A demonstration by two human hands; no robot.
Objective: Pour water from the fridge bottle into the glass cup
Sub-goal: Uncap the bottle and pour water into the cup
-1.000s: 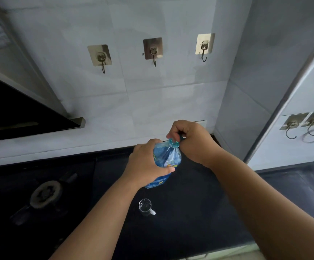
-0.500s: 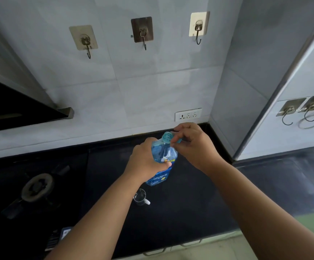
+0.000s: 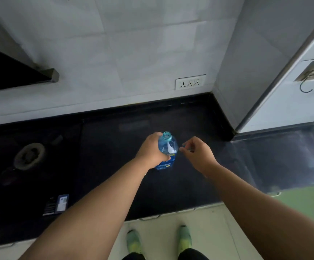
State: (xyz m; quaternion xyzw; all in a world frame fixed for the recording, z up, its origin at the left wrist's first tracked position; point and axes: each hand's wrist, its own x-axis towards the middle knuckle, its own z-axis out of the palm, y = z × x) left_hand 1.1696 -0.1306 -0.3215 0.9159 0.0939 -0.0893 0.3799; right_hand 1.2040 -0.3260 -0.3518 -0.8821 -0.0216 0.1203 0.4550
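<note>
L hand [image 3: 152, 152] grip wraps the upright bottle [image 3: 168, 147], mouth open; R hand [image 3: 197, 152] just beside, pinching something small, prob the cap. Glass not visible rn.

The left hand [image 3: 153, 152] is gripping the uncapped blue bottle [image 3: 168, 147] above the black desk [image 3: 114, 166], while the right hand [image 3: 199, 153] is pinching something small just beside it.

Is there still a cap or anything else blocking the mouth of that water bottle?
No. The bottle mouth is open and bare, gripped by the left hand. The right hand sits beside it, pinching something small, likely the cap. The glass cup is hidden from view, so the pouring path can't be judged.
</note>
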